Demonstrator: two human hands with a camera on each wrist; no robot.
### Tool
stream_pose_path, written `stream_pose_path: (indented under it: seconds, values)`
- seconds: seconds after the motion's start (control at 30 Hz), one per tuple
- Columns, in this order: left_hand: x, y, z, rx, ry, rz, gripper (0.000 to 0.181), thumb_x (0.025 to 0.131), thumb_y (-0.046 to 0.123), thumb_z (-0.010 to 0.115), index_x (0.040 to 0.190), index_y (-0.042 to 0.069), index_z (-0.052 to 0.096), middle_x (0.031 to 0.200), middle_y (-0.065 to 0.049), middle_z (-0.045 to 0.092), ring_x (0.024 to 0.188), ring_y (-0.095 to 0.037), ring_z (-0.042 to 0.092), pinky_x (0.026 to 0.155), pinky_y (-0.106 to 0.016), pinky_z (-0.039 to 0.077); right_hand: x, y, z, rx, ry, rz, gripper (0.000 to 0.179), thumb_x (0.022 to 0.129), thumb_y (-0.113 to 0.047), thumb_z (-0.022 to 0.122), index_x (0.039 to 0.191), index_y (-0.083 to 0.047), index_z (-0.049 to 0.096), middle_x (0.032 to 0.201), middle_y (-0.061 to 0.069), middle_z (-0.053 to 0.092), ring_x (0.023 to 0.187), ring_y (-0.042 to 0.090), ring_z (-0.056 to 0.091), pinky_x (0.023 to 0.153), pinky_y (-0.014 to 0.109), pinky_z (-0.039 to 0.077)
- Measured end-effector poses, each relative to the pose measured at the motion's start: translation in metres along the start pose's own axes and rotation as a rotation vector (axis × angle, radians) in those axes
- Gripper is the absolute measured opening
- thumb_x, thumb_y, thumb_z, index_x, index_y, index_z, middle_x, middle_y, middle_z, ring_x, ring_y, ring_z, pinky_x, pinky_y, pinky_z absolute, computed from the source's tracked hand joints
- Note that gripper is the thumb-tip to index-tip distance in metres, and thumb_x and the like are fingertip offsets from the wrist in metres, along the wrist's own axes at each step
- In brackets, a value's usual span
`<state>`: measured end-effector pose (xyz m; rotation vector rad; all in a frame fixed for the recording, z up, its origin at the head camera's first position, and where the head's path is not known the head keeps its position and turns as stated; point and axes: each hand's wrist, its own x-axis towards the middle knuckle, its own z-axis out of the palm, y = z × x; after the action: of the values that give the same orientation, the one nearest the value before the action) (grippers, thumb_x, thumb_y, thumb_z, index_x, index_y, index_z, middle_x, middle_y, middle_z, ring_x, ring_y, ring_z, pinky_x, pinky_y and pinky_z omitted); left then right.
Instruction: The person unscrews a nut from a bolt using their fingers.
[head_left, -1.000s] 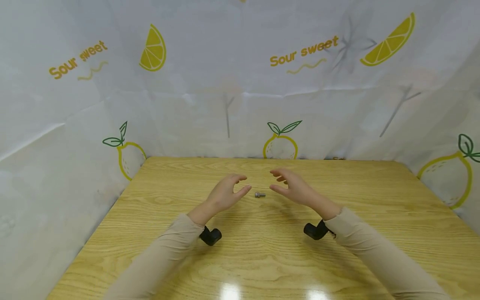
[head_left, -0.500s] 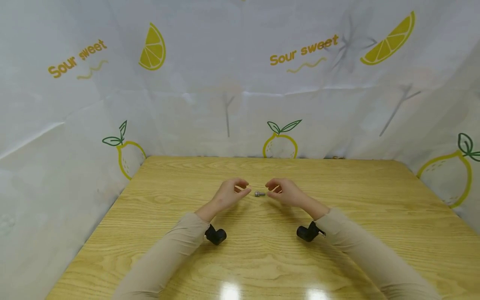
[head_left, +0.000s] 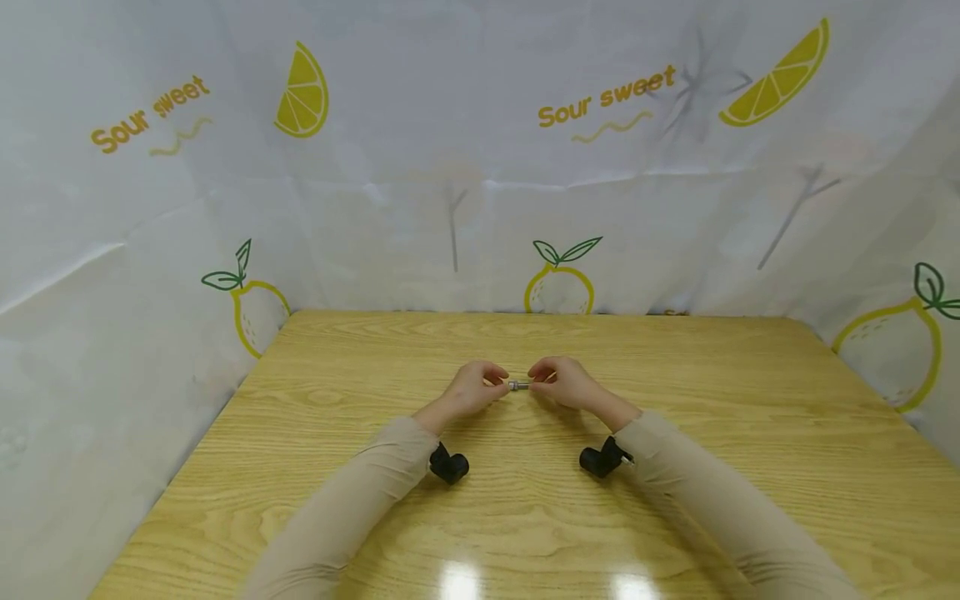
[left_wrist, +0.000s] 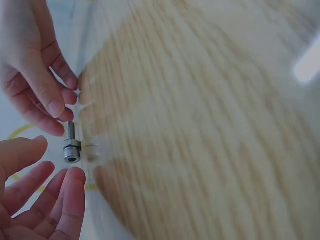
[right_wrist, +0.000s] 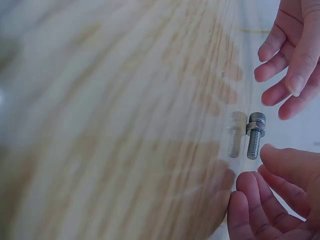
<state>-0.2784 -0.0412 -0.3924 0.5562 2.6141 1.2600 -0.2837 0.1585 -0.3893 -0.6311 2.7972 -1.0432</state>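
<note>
A small metal socket-head bolt (head_left: 518, 386) with a hex nut (right_wrist: 256, 127) on its shank lies on the wooden table, head to the left. The left hand (head_left: 474, 390) is at the head end, its thumb and fingers loosely bent with a gap between them. At the threaded end is the right hand (head_left: 564, 383); in the right wrist view its thumb (right_wrist: 285, 160) and fingertips come close to the bolt's tip without closing on it. Both hands (left_wrist: 45, 200) face each other across the bolt.
The wooden table (head_left: 375, 517) spreads around the hands, its glossy top mirroring the bolt. Behind it hangs a white curtain (head_left: 390, 225) printed with lemons. Black camera mounts (head_left: 450, 467) stick out below both wrists.
Both hands have come in and down toward the bolt from either side, and their fingers have drawn closer together. The bolt stays in place on the table.
</note>
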Motion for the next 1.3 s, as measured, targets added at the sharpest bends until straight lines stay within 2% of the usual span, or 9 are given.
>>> stream_pose_path:
  seconds: [0.1,0.23,0.4,0.67,0.9,1.1,1.3]
  values:
    - [0.003,0.003,0.004,0.032,0.008,-0.015,0.029,0.09,0.014,0.061,0.114,-0.001,0.063,0.106,-0.018,0.065,0.093,-0.027,0.064,0.067,-0.024,0.052,0.002,-0.001,0.001,0.022,-0.008,0.048,0.023,0.088,-0.007,0.062,0.106,0.006,0.063,0.097,0.02,0.065,0.087,0.027,0.063,0.073,0.033,0.053]
    - [0.006,0.006,0.006,0.081,0.024,-0.031,0.027,0.089,0.012,0.062,0.113,-0.001,0.065,0.101,-0.017,0.066,0.088,-0.023,0.062,0.064,-0.02,0.047,0.004,-0.001,0.002,0.029,-0.019,0.069,0.021,0.088,-0.007,0.062,0.105,0.006,0.064,0.096,0.019,0.065,0.085,0.025,0.063,0.069,0.029,0.052]
    - [0.009,0.008,0.008,0.12,0.03,-0.057,0.025,0.088,0.01,0.063,0.11,-0.002,0.066,0.099,-0.016,0.067,0.081,-0.017,0.058,0.063,-0.02,0.045,0.007,-0.001,0.004,0.015,-0.028,0.059,0.018,0.086,-0.007,0.064,0.1,0.005,0.065,0.09,0.017,0.066,0.077,0.019,0.062,0.064,0.025,0.05]
    - [0.012,0.009,0.012,0.134,0.062,-0.084,0.018,0.087,0.008,0.064,0.101,-0.002,0.069,0.094,-0.014,0.068,0.079,-0.016,0.058,0.064,-0.019,0.045,0.01,-0.002,0.007,-0.022,-0.02,0.043,0.013,0.085,-0.007,0.066,0.093,0.002,0.067,0.081,0.013,0.065,0.068,0.012,0.054,0.062,0.023,0.044]
    - [0.011,0.013,0.012,0.142,0.084,-0.091,0.013,0.086,0.006,0.064,0.093,-0.003,0.07,0.088,-0.014,0.068,0.071,-0.013,0.054,0.058,-0.015,0.039,0.013,-0.001,0.009,-0.043,-0.025,0.046,0.011,0.085,-0.007,0.066,0.091,0.001,0.068,0.083,0.013,0.065,0.068,0.012,0.054,0.061,0.023,0.044]
    - [0.009,0.014,0.01,0.148,0.083,-0.083,0.013,0.086,0.007,0.064,0.092,-0.003,0.07,0.088,-0.014,0.068,0.071,-0.013,0.054,0.058,-0.015,0.039,0.013,-0.003,0.008,-0.047,-0.035,0.049,0.01,0.086,-0.009,0.066,0.09,0.001,0.068,0.082,0.012,0.065,0.068,0.012,0.055,0.06,0.022,0.044]
    - [0.005,0.017,0.002,0.077,0.062,-0.076,0.014,0.089,0.007,0.061,0.096,-0.003,0.068,0.092,-0.016,0.068,0.071,-0.014,0.057,0.057,-0.017,0.042,0.011,-0.011,0.001,0.019,-0.069,0.048,0.011,0.088,-0.007,0.062,0.093,0.002,0.066,0.084,0.014,0.064,0.067,0.014,0.056,0.059,0.024,0.048]
